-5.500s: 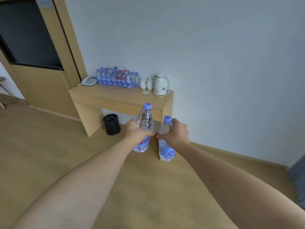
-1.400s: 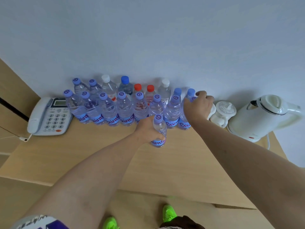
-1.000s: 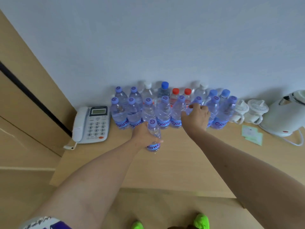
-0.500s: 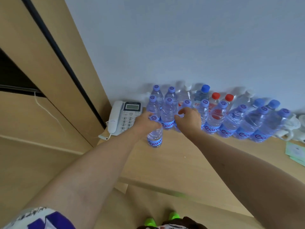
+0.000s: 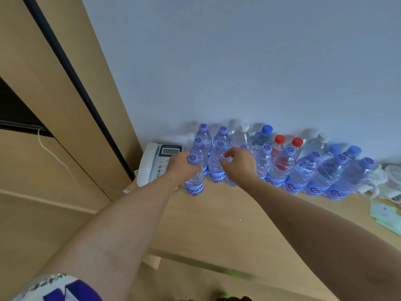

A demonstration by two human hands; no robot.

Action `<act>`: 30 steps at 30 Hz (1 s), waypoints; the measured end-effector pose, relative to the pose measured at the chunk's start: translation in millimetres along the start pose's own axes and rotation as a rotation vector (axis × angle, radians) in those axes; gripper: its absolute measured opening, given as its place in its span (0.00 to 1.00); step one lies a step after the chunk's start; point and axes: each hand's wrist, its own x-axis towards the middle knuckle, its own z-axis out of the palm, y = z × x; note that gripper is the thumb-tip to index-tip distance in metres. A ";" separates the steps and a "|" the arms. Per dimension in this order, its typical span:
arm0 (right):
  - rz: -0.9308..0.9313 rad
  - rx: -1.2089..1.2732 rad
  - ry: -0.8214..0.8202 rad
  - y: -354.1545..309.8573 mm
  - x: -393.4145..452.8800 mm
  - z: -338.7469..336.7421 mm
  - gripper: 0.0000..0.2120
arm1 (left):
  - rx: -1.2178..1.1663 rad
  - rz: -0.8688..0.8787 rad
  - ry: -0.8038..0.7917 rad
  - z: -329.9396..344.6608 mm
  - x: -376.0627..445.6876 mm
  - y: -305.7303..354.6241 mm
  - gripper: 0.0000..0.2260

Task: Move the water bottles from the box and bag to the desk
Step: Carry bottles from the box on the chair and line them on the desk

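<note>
1. The left hand grips a water bottle around its upper body, fingers curled about the plastic just under the purple cap.
2. This bottle stands upright on the wooden desk, at the 7 o'clock corner of the bottle cluster and just beside its front row.
3. The right hand hovers at 3 o'clock of the held bottle, in front of the front row, fingers loosely curled with gaps between them; whether they touch a bottle cannot be told.
4. The cluster runs along the wall in two rows, mostly purple caps, with two red caps, one blue and some white behind.
5. A telephone lies at 9 o'clock of the held bottle, partly hidden by the left hand.
6. White cups sit at 3 o'clock of the cluster, blurred.
</note>
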 end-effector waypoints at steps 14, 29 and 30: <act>0.216 -0.038 0.169 -23.8 -63.5 15.6 0.17 | 0.078 0.302 -0.087 -33.5 8.1 -2.9 0.25; 0.647 -0.084 0.515 48.6 -261.6 -91.8 0.28 | 0.255 0.940 -0.261 63.8 -136.5 109.7 0.30; 0.680 -0.086 0.544 57.2 -281.6 -103.1 0.28 | 0.263 0.975 -0.295 77.0 -156.8 120.9 0.31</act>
